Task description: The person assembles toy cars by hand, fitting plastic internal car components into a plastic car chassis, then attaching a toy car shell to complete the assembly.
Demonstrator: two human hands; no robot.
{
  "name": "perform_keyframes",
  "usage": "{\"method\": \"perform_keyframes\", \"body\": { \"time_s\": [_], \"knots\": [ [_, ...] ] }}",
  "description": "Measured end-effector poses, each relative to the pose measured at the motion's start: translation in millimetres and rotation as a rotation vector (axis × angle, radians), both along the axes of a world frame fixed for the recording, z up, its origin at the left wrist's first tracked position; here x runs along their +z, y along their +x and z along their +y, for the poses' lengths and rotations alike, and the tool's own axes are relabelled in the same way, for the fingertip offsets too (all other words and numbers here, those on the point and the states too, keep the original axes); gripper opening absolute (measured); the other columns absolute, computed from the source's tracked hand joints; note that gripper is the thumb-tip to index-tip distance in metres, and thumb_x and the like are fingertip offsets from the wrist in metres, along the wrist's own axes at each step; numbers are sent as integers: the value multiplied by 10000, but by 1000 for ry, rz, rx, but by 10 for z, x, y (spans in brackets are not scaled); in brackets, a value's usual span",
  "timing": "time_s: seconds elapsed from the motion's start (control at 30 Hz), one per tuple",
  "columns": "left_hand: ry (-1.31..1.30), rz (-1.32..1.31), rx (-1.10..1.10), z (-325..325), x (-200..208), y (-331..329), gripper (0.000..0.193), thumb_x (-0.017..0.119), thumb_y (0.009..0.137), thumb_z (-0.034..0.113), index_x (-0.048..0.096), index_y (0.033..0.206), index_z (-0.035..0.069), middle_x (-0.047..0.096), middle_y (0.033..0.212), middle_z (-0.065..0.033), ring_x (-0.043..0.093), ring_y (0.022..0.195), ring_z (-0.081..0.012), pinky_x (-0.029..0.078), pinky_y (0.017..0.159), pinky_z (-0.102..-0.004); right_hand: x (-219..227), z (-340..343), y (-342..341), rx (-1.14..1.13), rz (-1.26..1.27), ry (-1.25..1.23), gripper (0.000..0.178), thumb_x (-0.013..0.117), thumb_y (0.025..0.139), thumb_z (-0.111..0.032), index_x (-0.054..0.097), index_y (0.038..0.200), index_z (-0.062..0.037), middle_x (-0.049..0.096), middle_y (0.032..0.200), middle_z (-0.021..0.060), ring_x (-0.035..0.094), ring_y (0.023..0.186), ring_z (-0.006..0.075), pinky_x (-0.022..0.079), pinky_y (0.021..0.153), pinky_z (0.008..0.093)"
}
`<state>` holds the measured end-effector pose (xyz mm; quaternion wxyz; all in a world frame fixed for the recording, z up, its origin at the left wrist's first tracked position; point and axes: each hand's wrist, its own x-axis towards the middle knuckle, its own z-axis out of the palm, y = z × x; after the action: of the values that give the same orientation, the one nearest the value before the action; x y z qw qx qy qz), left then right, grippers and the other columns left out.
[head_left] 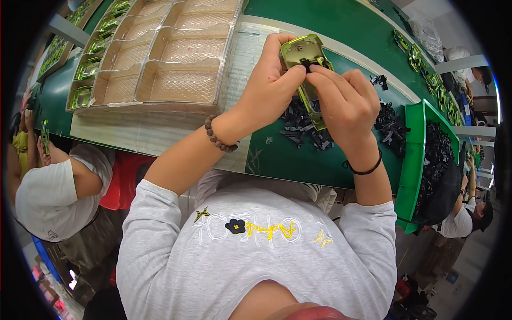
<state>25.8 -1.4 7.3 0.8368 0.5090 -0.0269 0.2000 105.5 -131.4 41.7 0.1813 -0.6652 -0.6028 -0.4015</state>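
Observation:
Held up over the bench is a shiny lime-green plastic housing [295, 52] with a pale inner face. My left hand [273, 80] is closed round its left side, the thumb pressing on the inside. A small black plastic part [308, 63] sits in the middle of the housing, under my fingertips. My right hand [346, 101] pinches at that black part with thumb and forefinger, and its palm hides some of the housing's lower end. Below the hands, loose black plastic parts [298, 125] lie in a heap on the green bench top [277, 154].
A divided tray [184, 80] stands at the left, with green housings [85, 69] in its outer column. At the right, a green bin [413, 160] holds many black parts. More green housings [415, 56] line the far right. Co-workers sit on both sides, one [58, 186] close at left.

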Motion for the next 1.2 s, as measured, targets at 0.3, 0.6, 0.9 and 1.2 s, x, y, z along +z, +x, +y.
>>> {"method": "perform_keyframes", "body": {
  "time_s": [0.3, 0.6, 0.9, 1.2],
  "knots": [
    [116, 70, 102, 16, 32, -17, 300, 474, 885, -3, 361, 1162, 24, 556, 1039, -68, 543, 915, -98, 453, 722, -233, 6, 81, -17, 117, 375, 223, 167, 619, 768, -58, 582, 929, -39, 654, 882, 48, 565, 699, 178, 450, 609, 256],
    [153, 45, 211, -46, -1, 43, 261, 497, 828, -5, 438, 1081, 13, 573, 909, -33, 541, 773, -78, 446, 638, -225, -97, 116, 15, 95, 1413, 29, 320, 603, 852, -160, 559, 1115, 18, 645, 870, 85, 580, 737, 97, 467, 666, 222],
    [-33, 184, 232, 239, 16, 83, 199, 560, 824, 42, 522, 1017, 13, 626, 878, -44, 609, 759, -123, 488, 640, -244, -74, -877, -48, -91, 864, -296, 129, 660, 756, -83, 658, 875, -33, 661, 836, 98, 636, 731, 213, 498, 642, 293],
    [-215, 366, 10, 106, 30, 26, 232, 465, 880, 120, 531, 1078, 18, 644, 977, -143, 611, 821, -171, 534, 683, -327, -370, -1096, -163, -572, 846, -342, 202, 668, 750, -111, 636, 939, -47, 650, 802, 136, 618, 737, 309, 481, 664, 369]
  ]
}}
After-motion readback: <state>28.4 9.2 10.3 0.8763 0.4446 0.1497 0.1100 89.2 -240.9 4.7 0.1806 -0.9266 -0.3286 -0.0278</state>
